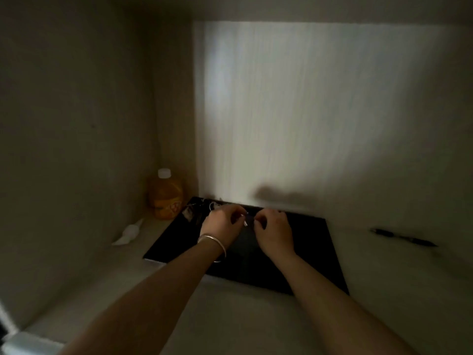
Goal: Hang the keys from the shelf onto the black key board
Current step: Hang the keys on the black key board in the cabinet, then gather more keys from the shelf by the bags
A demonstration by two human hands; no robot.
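Note:
A black key board (311, 254) lies flat on the shelf against the back wall. Both of my hands are over its far edge. My left hand (221, 225), with a silver bangle on the wrist, and my right hand (273, 233) pinch a small pale key (246, 221) between their fingertips. More keys on rings (198, 210) lie at the board's far left corner. The image is dim and blurred, so the hooks on the board cannot be made out.
An orange bottle with a white cap (165, 194) stands in the back left corner. A crumpled white tissue (129, 233) lies left of the board. A dark pen (403, 237) rests on the shelf to the right. Cabinet walls close in left and behind.

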